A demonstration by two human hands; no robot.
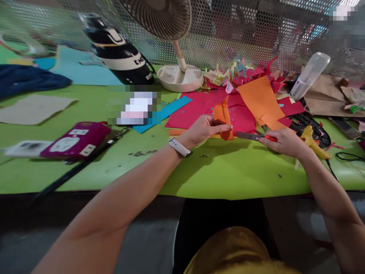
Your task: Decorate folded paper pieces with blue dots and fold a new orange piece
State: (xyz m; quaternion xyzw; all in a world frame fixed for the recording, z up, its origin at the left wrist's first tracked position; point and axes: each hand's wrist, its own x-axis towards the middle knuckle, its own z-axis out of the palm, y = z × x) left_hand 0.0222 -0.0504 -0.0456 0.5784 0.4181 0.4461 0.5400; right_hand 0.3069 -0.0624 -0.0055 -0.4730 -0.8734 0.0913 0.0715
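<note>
My left hand [199, 132] pinches a folded piece of orange paper [221, 113] above a stack of red paper sheets [191, 110]. In my right hand [283, 142] are scissors [247, 136] with a red-orange handle, their blades pointing left toward the folded paper's lower edge. I cannot tell whether the blade tips touch it. A larger orange sheet [261, 99] lies behind my right hand, partly over the red paper. Close to the right wrist sits a yellow glue gun [313, 142].
Behind the red paper is a heap of coloured scraps [242, 72], beside a desk fan [180, 78]. A black bottle [122, 59], a blue paper strip [164, 114] and a purple box [76, 140] occupy the left. A clear plastic bottle [310, 76] stands tilted at right.
</note>
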